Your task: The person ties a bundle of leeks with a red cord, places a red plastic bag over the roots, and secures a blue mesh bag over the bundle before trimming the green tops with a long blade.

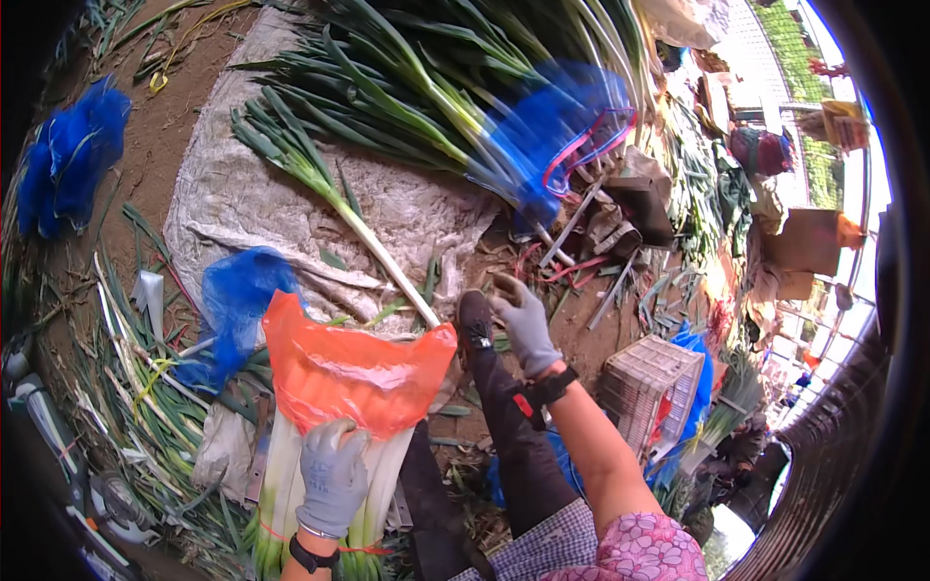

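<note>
I have a brown earth floor [153, 155] underfoot, plainest to my left, and a pale, soiled sheet [228, 198] spread over the ground ahead. Far right, strong daylight pours through a mesh wall [804, 92], with greenery [777, 41] beyond. Near right stands a dark ribbed surface [823, 455], perhaps a wall panel; it's too warped to be sure.

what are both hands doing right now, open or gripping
Left hand: fingers bent, at the orange bag over the leek stalks; whether it grips cannot be told.
Right hand: open, fingers loosely bent, nothing visibly held.
</note>
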### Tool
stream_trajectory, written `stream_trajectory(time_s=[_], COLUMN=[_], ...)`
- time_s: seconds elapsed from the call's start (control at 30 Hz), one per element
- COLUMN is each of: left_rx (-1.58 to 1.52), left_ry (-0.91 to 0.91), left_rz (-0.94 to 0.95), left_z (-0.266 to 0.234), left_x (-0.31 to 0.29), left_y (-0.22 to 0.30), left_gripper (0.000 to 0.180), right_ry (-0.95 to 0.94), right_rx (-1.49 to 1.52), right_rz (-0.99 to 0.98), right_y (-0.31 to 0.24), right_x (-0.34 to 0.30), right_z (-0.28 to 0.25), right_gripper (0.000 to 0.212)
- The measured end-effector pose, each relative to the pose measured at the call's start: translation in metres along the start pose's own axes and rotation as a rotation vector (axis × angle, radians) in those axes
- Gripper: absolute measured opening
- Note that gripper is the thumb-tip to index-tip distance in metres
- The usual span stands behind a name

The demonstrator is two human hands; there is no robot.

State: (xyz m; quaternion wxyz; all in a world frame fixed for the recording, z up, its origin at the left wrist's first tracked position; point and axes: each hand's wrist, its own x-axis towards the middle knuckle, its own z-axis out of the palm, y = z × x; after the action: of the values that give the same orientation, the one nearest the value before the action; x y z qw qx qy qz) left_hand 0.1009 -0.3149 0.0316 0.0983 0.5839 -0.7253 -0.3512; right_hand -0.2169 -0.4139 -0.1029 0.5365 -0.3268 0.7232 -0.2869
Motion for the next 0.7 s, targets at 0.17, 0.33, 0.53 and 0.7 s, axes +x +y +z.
stream_trajectory(time_s=[0.17, 0.33, 0.53, 0.7], left_rx=[-0.470, -0.590, -0.663, -1.533], left_ry=[0.044, -0.046, -0.099, -0.112], left_rz=[-0.206, -0.316, -0.395, -0.730], left_z=[0.033, 0.088, 0.139, 0.143], left_x=[0.039, 0.092, 0.179, 0.250], left_y=[0.058, 0.096, 0.113, 0.128], left_gripper=[0.023, 0.020, 0.015, 0.053], right_ry=[0.164, 0.269, -0.210, -0.377], right_rx=[-0.014, 0.260, 0.817, 0.948], right_rz=[0.067, 0.090, 0.355, 0.405], right_y=[0.022, -0.001, -0.053, -0.130], right_x=[0.197, 0.266, 0.230, 0.103], right_z=[-0.104, -0.086, -0.072, -0.049], right_gripper=[0.047, 0.041, 0.015, 0.017])
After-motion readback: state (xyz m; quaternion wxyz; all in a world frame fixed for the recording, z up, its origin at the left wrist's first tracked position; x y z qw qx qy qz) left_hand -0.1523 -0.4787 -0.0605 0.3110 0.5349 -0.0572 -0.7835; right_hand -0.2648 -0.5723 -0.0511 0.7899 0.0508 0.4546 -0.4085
